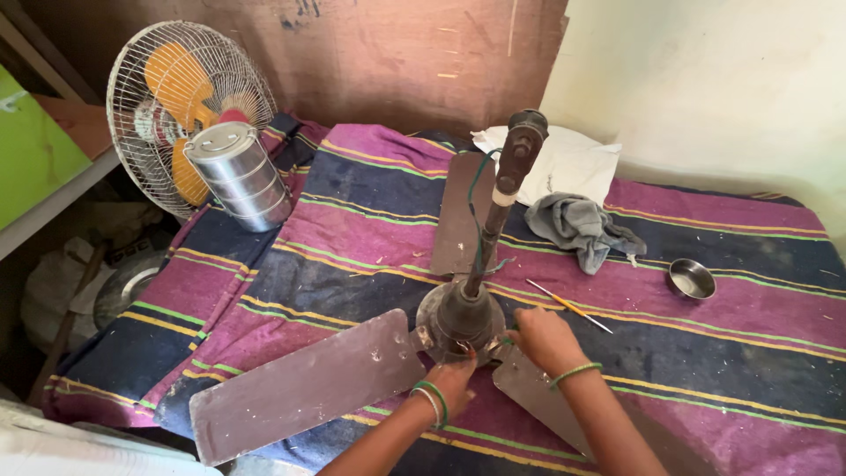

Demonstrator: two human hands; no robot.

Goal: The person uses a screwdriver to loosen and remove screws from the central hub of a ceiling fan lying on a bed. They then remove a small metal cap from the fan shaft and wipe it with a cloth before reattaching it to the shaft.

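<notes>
Both hands rest on the motor housing [460, 319] of a ceiling fan lying on a striped cloth: left hand [451, 381] presses against the lower front of the housing with fingers curled on its rim, right hand [544, 339] curls around the housing's right side where a blade joins; whether either hand pinches a small part there cannot be told. Striped cloth [705, 291], purple, navy and yellow-green, covers the whole work surface and hangs over its left edge. Ceiling fan sits near the middle front of the cloth, downrod [495, 216] rising tilted toward the back wall, with a green wire along it. Left blade [304, 388], dusty brown-grey, runs out toward the lower left, past the cloth's edge. Rear blade [460, 216] lies flat behind the housing, pointing to the wall. Third blade [533, 397] extends toward the lower right, partly under the right forearm. Table fan [181, 110] with white grille and orange blades stands at the back left. Stacked steel lunch carrier [240, 176] leans just in front of it. White bag [564, 163] lies at the back by the wall; grey rag [582, 225] is crumpled just in front of it. Small steel bowl [691, 278] sits well to the right. Thin yellow-handled tool [568, 306] lies just right of the housing.
</notes>
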